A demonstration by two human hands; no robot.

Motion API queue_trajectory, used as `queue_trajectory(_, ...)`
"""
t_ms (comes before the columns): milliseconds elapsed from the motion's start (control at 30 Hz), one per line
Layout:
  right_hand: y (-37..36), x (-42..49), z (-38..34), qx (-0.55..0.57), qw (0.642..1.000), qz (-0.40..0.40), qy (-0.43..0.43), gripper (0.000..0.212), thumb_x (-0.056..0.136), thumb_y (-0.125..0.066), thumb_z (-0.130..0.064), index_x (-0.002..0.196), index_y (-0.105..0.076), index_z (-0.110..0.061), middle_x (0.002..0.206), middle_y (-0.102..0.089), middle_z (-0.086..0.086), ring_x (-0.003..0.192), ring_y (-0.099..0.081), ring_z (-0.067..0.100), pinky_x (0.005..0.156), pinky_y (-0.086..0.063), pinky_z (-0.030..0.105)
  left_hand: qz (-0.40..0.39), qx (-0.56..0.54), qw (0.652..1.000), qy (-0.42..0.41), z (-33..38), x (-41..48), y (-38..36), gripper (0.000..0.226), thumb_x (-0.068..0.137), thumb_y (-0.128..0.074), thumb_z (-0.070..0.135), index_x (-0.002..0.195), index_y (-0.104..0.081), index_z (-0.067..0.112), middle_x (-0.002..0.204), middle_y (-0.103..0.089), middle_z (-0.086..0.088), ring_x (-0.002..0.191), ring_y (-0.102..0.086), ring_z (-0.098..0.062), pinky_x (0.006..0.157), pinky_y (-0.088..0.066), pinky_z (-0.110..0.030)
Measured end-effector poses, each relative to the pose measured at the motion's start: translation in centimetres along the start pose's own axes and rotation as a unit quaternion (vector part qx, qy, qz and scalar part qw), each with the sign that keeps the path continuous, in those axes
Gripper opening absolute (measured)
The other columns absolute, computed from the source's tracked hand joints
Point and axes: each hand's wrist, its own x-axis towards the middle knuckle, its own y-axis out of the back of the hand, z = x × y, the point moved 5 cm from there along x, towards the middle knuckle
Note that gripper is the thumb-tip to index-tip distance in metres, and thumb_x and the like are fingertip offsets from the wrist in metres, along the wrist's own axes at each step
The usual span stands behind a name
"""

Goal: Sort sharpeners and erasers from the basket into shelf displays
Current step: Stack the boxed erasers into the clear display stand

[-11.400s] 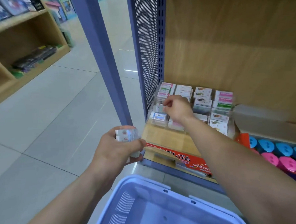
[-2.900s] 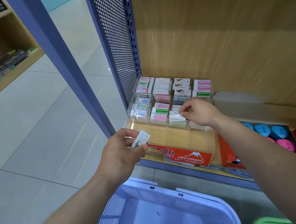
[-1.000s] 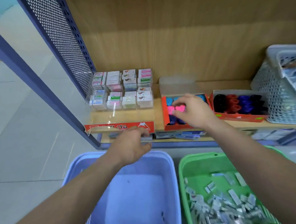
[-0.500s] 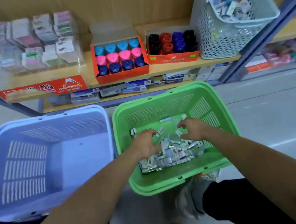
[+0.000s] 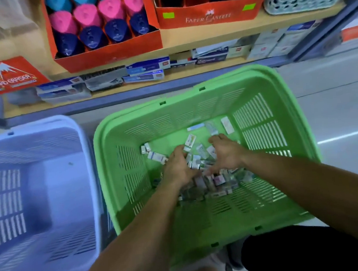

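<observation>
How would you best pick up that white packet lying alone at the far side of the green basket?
Pinch the white packet across its long edges from straight above: it seems to lie flat on the green basket floor, apart from the pile.

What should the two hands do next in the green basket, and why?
Probably close both hands on a small batch and lift it out. The left hand and right hand lie close together on the pile of small packets in the green basket; blur hides whether either grips one yet.
</observation>
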Motion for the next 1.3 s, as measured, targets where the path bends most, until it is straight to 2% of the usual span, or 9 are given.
queue_trajectory(133, -0.5, 0.2, 0.4, 0.01, 1.0, -0.011, 0.004, 0.104, 0.061, -0.091, -0.051, 0.146, -0.041, -0.018, 0.147, -0.038, 0.01, 0.124, -0.053, 0.029, 0.111, -0.041, 0.039, 0.0, -0.016, 1.0, 0.009, -0.1, 0.1, -0.4, 0.098, 0.069, -0.091, 0.025, 0.145, -0.03, 0.019, 0.136, -0.057, -0.003, 0.117, -0.059, -0.026, 0.101, -0.048, -0.046)
queue_trajectory(300, -1.0, 0.3, 0.3, 0.089, 0.995, -0.027, 0.02, 0.094, 0.068, -0.091, -0.03, 0.147, -0.041, -0.02, 0.144, -0.054, 0.006, 0.124, -0.055, 0.027, 0.099, -0.044, 0.034, 0.019, 0.01, 1.0, 0.014, -0.1, 0.1, -0.2, 0.086, 0.073, -0.089, 0.024, 0.141, -0.038, 0.019, 0.133, -0.053, -0.004, 0.114, -0.059, -0.028, 0.098, -0.049, -0.043)
queue_trajectory(467, -1.0, 0.3, 0.4, 0.097, 0.995, -0.028, 0.027, 0.071, 0.079, -0.084, -0.028, 0.142, -0.052, -0.022, 0.147, -0.051, 0.003, 0.123, -0.055, 0.025, 0.094, -0.044, 0.031, 0.011, -0.048, 0.998, 0.037, -0.1, 0.3, -0.1, 0.066, 0.081, -0.081, 0.012, 0.138, -0.046, 0.012, 0.129, -0.065, -0.003, 0.109, -0.063, -0.024, 0.095, -0.052, -0.037)
queue_trajectory(567, -0.8, 0.4, 0.5, 0.076, 0.997, -0.007, 0.031, 0.059, 0.082, -0.082, -0.035, 0.134, -0.058, -0.022, 0.137, -0.057, 0.001, 0.118, -0.057, 0.024, 0.085, -0.043, 0.029, 0.0, -0.06, 0.997, 0.047, 0.0, 0.1, -0.3, 0.066, 0.081, -0.082, 0.014, 0.135, -0.043, 0.017, 0.124, -0.065, 0.001, 0.101, -0.061, -0.02, 0.087, -0.05, -0.034)
queue_trajectory(767, -0.8, 0.3, 0.1, 0.058, 0.998, 0.009, 0.036, 0.063, 0.083, -0.081, -0.037, 0.139, -0.056, -0.023, 0.141, -0.057, 0.001, 0.122, -0.057, 0.024, 0.101, -0.047, 0.035, -0.008, -0.051, 0.997, 0.05, 0.0, 0.2, -0.8, 0.068, 0.082, -0.081, 0.013, 0.139, -0.045, 0.013, 0.126, -0.061, -0.003, 0.098, -0.053, -0.018, 0.081, -0.043, -0.029)
queue_trajectory(900, -0.2, 0.5, 0.6, 0.056, 0.998, 0.022, 0.032, 0.038, 0.089, -0.075, -0.033, 0.125, -0.066, -0.023, 0.123, -0.067, 0.002, 0.105, -0.063, 0.022, 0.089, -0.051, 0.033, -0.024, -0.029, 0.998, 0.043, 0.2, 0.2, -0.9, 0.065, 0.083, -0.081, 0.014, 0.138, -0.047, 0.013, 0.123, -0.063, -0.005, 0.097, -0.053, -0.018, 0.082, -0.043, -0.027)
queue_trajectory(1033, 0.7, 0.4, 1.1, 0.021, 0.999, 0.043, 0.025, 0.025, 0.09, -0.071, -0.029, 0.113, -0.069, -0.022, 0.104, -0.071, 0.004, 0.078, -0.063, 0.018, 0.066, -0.051, 0.029, -0.029, -0.004, 0.999, 0.025, 0.4, 0.0, -1.0, 0.069, 0.085, -0.08, 0.017, 0.143, -0.044, 0.017, 0.128, -0.062, -0.006, 0.103, -0.056, -0.022, 0.085, -0.043, -0.027)
queue_trajectory(1100, 0.6, 0.4, 0.9, 0.0, 0.999, 0.04, 0.029, 0.024, 0.089, -0.071, -0.035, 0.111, -0.069, -0.024, 0.102, -0.071, 0.001, 0.081, -0.063, 0.018, 0.07, -0.052, 0.031, -0.026, -0.002, 0.999, 0.025, 0.5, -0.1, -1.0, 0.069, 0.085, -0.08, 0.015, 0.144, -0.044, 0.014, 0.131, -0.062, -0.006, 0.112, -0.058, -0.023, 0.088, -0.042, -0.026)
queue_trajectory(1300, 0.9, 0.6, 1.0, -0.026, 0.999, 0.03, 0.017, 0.032, 0.093, -0.068, -0.038, 0.119, -0.069, -0.021, 0.104, -0.07, 0.004, 0.09, -0.063, 0.024, 0.081, -0.054, 0.036, -0.033, -0.002, 0.999, 0.027, 0.8, 0.4, -1.2, 0.067, 0.086, -0.079, 0.016, 0.144, -0.047, 0.015, 0.13, -0.063, -0.006, 0.109, -0.06, -0.023, 0.089, -0.044, -0.026)
